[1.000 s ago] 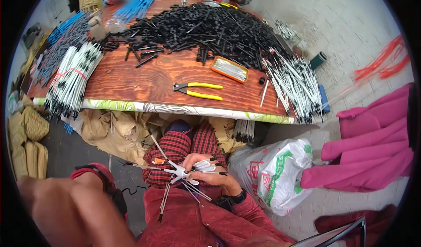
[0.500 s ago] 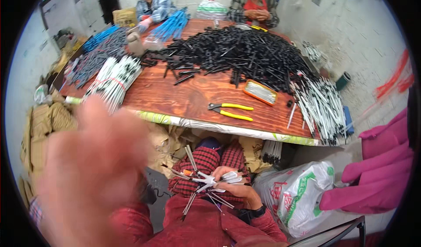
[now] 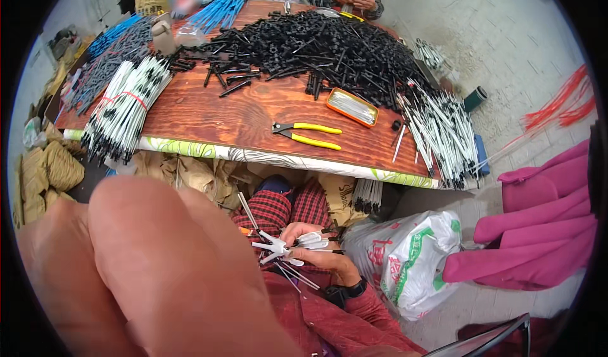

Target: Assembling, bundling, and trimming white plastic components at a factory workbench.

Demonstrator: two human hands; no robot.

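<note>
In my lap, my right hand (image 3: 326, 260) is closed around a white star-shaped plastic hub (image 3: 277, 248) with thin rods sticking out on several sides. Some of these rods have black ends, and white flat pieces show between my fingers. Very close to the camera, my left hand (image 3: 171, 262) fills the lower left. Its fingertips and anything in them cannot be made out, and it covers part of my lap. On the table beyond lie yellow-handled cutting pliers (image 3: 310, 135) and an orange-rimmed tin (image 3: 353, 107) with thin pale pins.
A large heap of black plastic parts (image 3: 316, 53) covers the wooden table (image 3: 209, 116). White rod bundles (image 3: 123, 107) lie left, with loose white rods (image 3: 443, 135) right. A white plastic sack (image 3: 411, 262) and pink cloth (image 3: 532, 230) are at my right. Two people sit across.
My left hand has come lower and further right, filling more of the view. The view has shifted, so the table appears higher and further left. My right hand keeps its hold on the hub.
</note>
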